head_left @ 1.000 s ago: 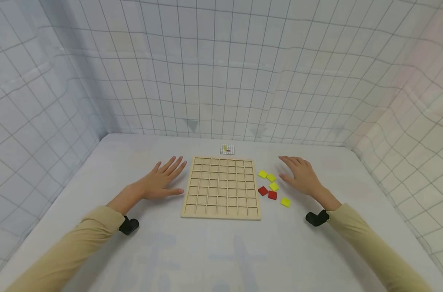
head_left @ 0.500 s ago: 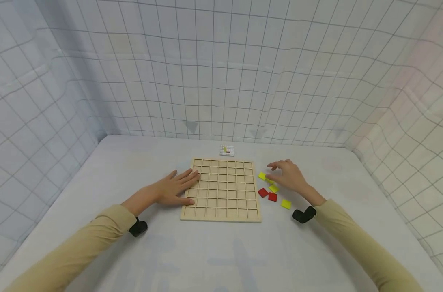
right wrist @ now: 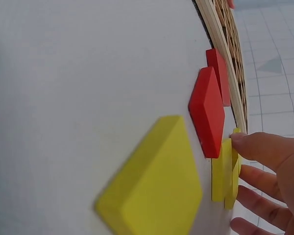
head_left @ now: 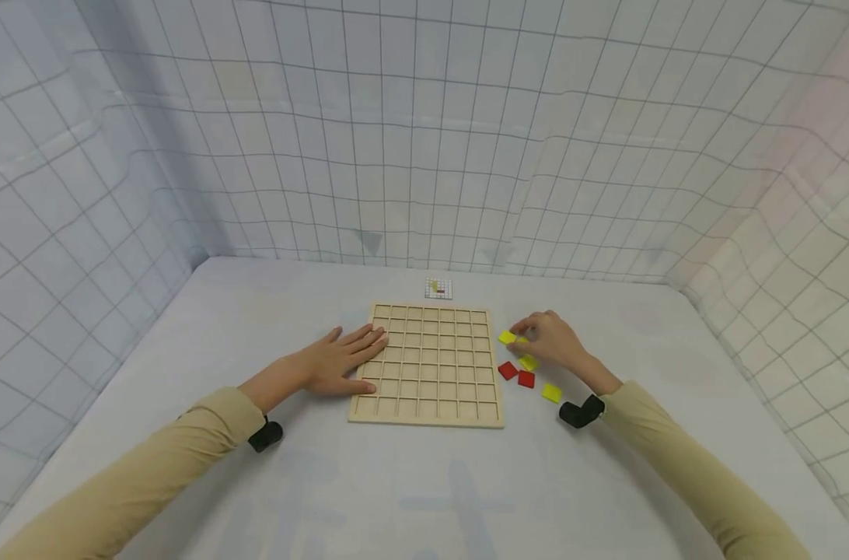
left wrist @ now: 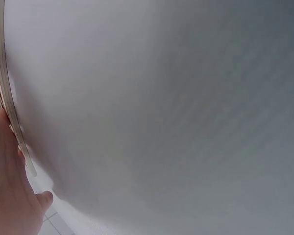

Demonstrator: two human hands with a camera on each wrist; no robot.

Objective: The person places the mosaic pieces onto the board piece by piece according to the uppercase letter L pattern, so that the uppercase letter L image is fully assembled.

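A pale wooden board (head_left: 431, 365) divided into square cells lies in the middle of the table in the head view. My left hand (head_left: 333, 364) rests on its left edge, fingers spread and straight. Right of the board, my right hand (head_left: 552, 342) pinches a yellow square tile (right wrist: 234, 176) with thumb and fingers; the hand partly covers that tile. Close around it lie another yellow tile (head_left: 507, 337) at the board's side and a yellow tile (head_left: 529, 363) nearer me. Two red tiles, one red tile (head_left: 508, 370) and a second red tile (head_left: 526, 379), lie beside them.
A separate yellow tile (head_left: 552, 393) lies nearest to me on the right. Behind the board is a small card (head_left: 438, 288) with a printed grid and coloured squares. Gridded cloth walls (head_left: 424, 155) stand at the back and both sides of the white table (head_left: 424, 482).
My left hand has moved right onto the board's left edge. The right hand has moved left and down to the tiles, and its thumb and fingers have closed on a yellow one.
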